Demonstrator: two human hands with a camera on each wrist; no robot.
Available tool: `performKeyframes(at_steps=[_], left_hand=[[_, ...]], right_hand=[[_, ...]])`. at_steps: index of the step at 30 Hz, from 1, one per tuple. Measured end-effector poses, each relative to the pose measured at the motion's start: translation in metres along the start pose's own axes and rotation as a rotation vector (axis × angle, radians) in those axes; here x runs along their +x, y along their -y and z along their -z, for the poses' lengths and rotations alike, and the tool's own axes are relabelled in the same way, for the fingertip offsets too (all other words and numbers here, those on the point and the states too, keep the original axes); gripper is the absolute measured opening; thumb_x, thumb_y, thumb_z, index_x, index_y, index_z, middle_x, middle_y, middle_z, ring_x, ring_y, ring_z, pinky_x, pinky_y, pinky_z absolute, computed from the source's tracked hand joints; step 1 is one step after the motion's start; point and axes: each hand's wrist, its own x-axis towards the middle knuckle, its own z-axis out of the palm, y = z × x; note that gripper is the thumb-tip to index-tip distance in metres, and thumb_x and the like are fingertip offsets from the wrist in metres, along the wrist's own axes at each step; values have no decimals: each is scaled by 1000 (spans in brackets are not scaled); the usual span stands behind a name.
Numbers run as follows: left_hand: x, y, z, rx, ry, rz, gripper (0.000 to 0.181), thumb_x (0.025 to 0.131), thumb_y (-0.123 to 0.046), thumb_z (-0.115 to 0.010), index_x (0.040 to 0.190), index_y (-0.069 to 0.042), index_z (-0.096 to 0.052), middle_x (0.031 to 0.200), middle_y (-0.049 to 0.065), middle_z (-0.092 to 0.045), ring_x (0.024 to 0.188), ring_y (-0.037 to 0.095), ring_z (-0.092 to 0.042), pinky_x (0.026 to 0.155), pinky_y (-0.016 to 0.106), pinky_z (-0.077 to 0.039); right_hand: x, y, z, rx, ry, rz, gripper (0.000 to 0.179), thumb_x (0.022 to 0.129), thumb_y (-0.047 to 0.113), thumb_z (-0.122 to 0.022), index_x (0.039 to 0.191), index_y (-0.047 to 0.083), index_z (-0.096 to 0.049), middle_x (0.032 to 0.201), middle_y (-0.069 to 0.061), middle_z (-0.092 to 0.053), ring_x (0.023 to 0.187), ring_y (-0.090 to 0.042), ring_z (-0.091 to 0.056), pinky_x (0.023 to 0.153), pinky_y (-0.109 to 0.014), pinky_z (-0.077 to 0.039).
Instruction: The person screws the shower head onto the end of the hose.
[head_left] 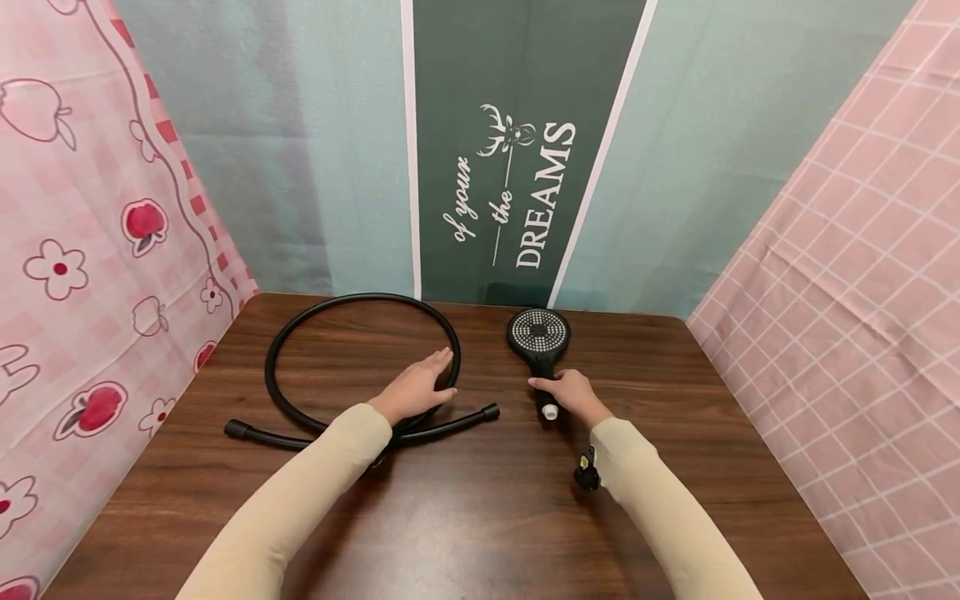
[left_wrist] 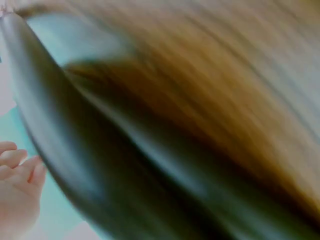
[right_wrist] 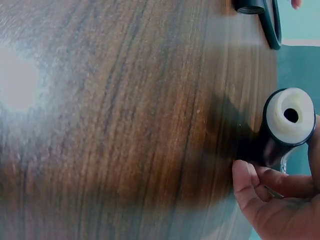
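Note:
A black shower head (head_left: 538, 332) with a round, pale-dotted face lies near the table's back edge, its handle toward me. My right hand (head_left: 572, 392) grips that handle, thumb across the top. In the right wrist view, fingers (right_wrist: 250, 192) curl beside the handle, below its white hollow threaded end (right_wrist: 295, 131). To the left, a coiled black shower hose (head_left: 271, 367) forms a large loop with crossed ends. My left hand (head_left: 411, 390) is over the loop's right side, fingers extended; whether it touches the hose is unclear. The left wrist view is blurred, with the hose (left_wrist: 75, 140) very close.
The brown wooden table (head_left: 465, 517) reflects light near the front. One hose end (head_left: 238, 428) points left, the other end (head_left: 491, 412) points toward the shower head. Fabric curtains (head_left: 330, 167) hang behind and on both sides. A small black device (head_left: 587, 473) is on the right wrist.

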Motion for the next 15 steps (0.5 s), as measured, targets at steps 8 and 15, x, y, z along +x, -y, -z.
performKeyframes(at_steps=[8, 15], left_hand=[[-1, -19, -5, -58, 45, 21, 72, 100, -35, -60, 156, -4, -28, 164, 11, -24, 151, 29, -28, 120, 45, -29], [0, -29, -11, -121, 73, 3, 67, 99, -37, -60, 153, -5, -36, 160, 10, -35, 146, 27, -38, 116, 44, -35]], right_hand=[[-3, 1, -1, 39, -21, -12, 54, 91, 49, -67, 100, -4, -68, 90, -14, -67, 75, -20, -52, 65, -30, -43], [-3, 1, -2, 82, -25, -31, 44, 90, 47, -68, 79, 5, -59, 69, 0, -48, 68, -17, -43, 60, -29, -35]])
